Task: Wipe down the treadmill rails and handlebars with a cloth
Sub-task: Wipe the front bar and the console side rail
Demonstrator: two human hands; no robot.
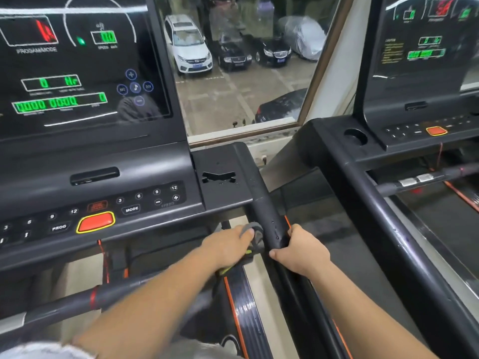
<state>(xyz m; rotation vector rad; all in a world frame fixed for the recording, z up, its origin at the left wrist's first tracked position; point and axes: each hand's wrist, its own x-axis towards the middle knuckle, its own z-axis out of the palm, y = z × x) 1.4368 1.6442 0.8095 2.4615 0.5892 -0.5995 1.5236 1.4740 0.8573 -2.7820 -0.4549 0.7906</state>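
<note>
The treadmill's black right side rail (pixel 267 216) runs from the console corner down toward me. My left hand (pixel 228 248) grips a grey cloth (pixel 252 233) with a yellow-green edge and holds it against the rail's inner side. My right hand (pixel 302 251) grips the same rail from the outer side, fingers curled round it and thumb underneath. A black front handlebar (pixel 77 299) with a red band crosses low at the left, under my left forearm.
The console (pixel 85 99) with a lit display, number keys and an orange stop button (pixel 96 222) stands ahead left. A second treadmill (pixel 388 203) sits close on the right. A window (pixel 241 66) over parked cars lies ahead. An orange-striped side strip (pixel 241 307) runs below.
</note>
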